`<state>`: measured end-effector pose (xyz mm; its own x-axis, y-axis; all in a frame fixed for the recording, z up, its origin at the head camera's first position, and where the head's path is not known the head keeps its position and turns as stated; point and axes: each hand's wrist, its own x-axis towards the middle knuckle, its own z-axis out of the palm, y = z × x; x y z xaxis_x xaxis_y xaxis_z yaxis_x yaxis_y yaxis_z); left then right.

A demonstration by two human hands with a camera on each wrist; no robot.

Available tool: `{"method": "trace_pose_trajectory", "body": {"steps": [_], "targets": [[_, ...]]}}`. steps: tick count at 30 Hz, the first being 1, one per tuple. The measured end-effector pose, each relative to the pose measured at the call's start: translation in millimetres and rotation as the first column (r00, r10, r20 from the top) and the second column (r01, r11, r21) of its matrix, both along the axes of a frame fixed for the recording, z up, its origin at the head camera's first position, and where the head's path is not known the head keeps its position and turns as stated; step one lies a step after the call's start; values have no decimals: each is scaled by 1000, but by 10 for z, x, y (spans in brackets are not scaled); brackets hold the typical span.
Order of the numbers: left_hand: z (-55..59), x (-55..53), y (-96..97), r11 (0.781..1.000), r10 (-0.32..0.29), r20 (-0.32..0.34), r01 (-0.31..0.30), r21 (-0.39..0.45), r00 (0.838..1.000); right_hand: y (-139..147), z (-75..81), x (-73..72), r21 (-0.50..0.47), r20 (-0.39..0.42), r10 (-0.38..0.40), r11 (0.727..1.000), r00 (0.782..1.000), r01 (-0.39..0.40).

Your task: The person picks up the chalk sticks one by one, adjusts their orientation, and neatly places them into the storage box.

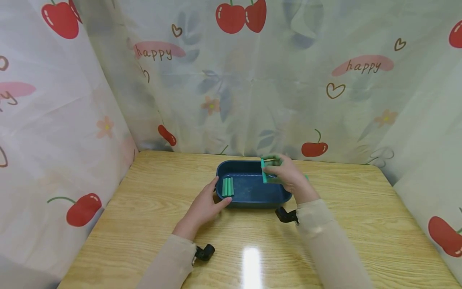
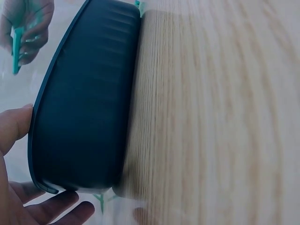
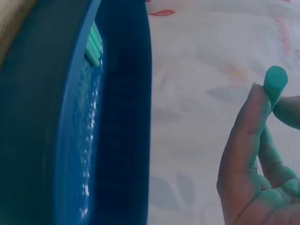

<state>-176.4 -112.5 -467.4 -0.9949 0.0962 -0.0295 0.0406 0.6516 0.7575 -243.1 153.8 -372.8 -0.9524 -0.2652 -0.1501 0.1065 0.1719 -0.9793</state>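
Observation:
A dark blue basin (image 1: pixel 252 204) stands on the table, with several green chalk-like sticks (image 1: pixel 228 187) side by side at its left end. My left hand (image 1: pixel 204 204) holds that end, its thumb at the front corner and fingers round the outside; the left wrist view shows the fingers at the rim. Above the basin's right part, my right hand (image 1: pixel 285 170) pinches another green stick (image 1: pixel 264 170) between thumb and fingertips. In the right wrist view the round end of this stick (image 3: pixel 276 78) points up, and the fingers look green-tinted.
Part of a green object (image 1: pixel 306 177) shows just beyond the right wrist. The wooden table (image 1: pixel 162 180) runs back to a printed curtain (image 1: pixel 252 100), with more curtain at both sides. Black wrist-worn cameras (image 1: pixel 205 252) project from the sleeves.

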Motion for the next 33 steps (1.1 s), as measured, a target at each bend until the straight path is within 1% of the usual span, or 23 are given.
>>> {"method": "trace_pose_trajectory", "body": {"steps": [6,10,14,20,25,33], "targets": [[2,0,-3,1000,1,3,-1,6,1000,-114,-39,-24,19,2,-9,1000,1000,9],[3,3,-5,1000,3,9,-3,11,1000,-195,-81,-43,8,7,-13,1000,1000,13],[-9,-4,-10,1000,-1,7,1,14,1000,-270,-130,-69,-11,18,-2,1000,1000,3],[-16,-10,-19,1000,-3,6,2,16,1000,-365,-186,-93,4,31,10,1000,999,-10],[-7,-4,-15,1000,-8,-3,8,18,1000,-433,-283,-131,8,40,2,1000,999,-2],[9,2,-14,1000,-15,-7,15,12,1000,-545,-493,-211,-13,73,-29,999,997,30]]}}
